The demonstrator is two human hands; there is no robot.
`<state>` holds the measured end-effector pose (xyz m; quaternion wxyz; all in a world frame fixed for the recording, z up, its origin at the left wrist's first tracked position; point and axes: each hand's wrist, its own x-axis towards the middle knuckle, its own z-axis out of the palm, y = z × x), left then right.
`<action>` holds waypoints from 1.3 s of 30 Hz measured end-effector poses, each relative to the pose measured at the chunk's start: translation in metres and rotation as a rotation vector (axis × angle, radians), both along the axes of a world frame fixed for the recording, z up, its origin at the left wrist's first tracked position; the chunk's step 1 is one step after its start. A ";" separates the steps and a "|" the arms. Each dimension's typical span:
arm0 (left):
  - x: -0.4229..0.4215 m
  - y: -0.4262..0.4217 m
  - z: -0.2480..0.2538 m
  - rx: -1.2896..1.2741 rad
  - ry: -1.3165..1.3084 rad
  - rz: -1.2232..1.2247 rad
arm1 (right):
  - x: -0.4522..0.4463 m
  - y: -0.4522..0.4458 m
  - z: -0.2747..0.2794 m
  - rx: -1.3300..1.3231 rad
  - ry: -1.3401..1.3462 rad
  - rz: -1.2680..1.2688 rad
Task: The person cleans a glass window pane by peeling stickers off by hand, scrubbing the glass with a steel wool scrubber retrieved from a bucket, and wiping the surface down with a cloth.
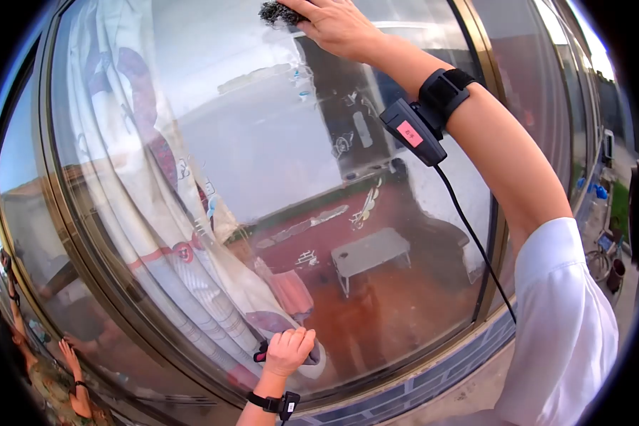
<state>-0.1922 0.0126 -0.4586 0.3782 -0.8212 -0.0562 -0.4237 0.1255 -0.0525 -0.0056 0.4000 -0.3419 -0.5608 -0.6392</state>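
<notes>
High on the window glass (248, 163), my right hand (337, 27) is closed round a dark, bristly scrubber (280, 13) that touches the pane. A black strap with a cabled device circles my right forearm. My left hand (286, 351) is low, in front of the pane near the curtain's lower end, with its fingers wrapped round a dark and red handle (261, 351). What that handle belongs to is mostly hidden by the hand. Peeling sticker remnants (307, 258) and streaks mark the glass.
Metal window frames (491, 57) border the pane. Behind it are a curtain (131, 163) and a small table (371, 252). Another person (53, 383) is at the lower left, with a hand near the glass. A tiled ledge (433, 376) runs below; a bicycle (598, 264) stands far right.
</notes>
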 end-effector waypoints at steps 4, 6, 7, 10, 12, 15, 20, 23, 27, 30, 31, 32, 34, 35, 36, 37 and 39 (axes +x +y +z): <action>-0.003 -0.005 0.007 -0.030 0.040 0.023 | -0.123 0.037 -0.029 0.006 -0.254 -0.005; -0.016 -0.004 0.007 -0.051 -0.053 0.019 | -0.172 0.054 -0.074 -0.177 -0.446 -0.001; -0.020 -0.004 0.010 -0.060 -0.122 -0.001 | -0.186 0.050 -0.100 -0.256 -0.543 -0.031; -0.056 -0.014 0.032 -0.015 -0.380 -0.070 | -0.188 0.028 -0.191 -0.611 -0.791 0.001; -0.076 -0.018 0.041 -0.006 -0.405 -0.068 | -0.169 0.014 -0.228 -0.776 -0.917 -0.060; -0.095 -0.008 0.057 0.057 -0.439 -0.075 | -0.147 0.000 -0.239 -0.890 -1.044 -0.133; -0.084 0.011 0.100 0.129 -0.453 -0.150 | -0.176 0.014 -0.134 -0.477 -0.635 -0.032; -0.066 0.015 0.120 0.174 -0.486 -0.221 | -0.204 0.034 -0.101 -0.306 -0.550 0.016; -0.064 0.017 0.126 0.147 -0.567 -0.272 | -0.216 0.032 -0.138 -0.533 -0.798 0.086; -0.063 0.025 0.126 0.131 -0.605 -0.293 | -0.200 0.035 -0.115 -0.489 -0.706 0.120; -0.061 0.031 0.124 0.125 -0.605 -0.272 | -0.194 0.035 -0.099 -0.493 -0.618 0.120; -0.060 0.036 0.124 0.122 -0.603 -0.251 | -0.189 0.034 -0.084 -0.496 -0.552 0.097; -0.055 0.040 0.123 0.113 -0.585 -0.231 | -0.184 0.035 -0.050 -0.389 -0.453 0.001; -0.054 0.042 0.123 0.099 -0.561 -0.212 | -0.182 0.038 -0.029 -0.346 -0.406 0.009; -0.054 0.044 0.123 0.099 -0.561 -0.208 | -0.178 0.042 -0.008 -0.290 -0.333 0.020; -0.055 0.045 0.123 0.087 -0.560 -0.208 | -0.174 0.045 0.015 -0.233 -0.263 -0.013; -0.055 0.047 0.123 0.073 -0.552 -0.207 | -0.155 0.058 0.068 -0.156 -0.157 -0.010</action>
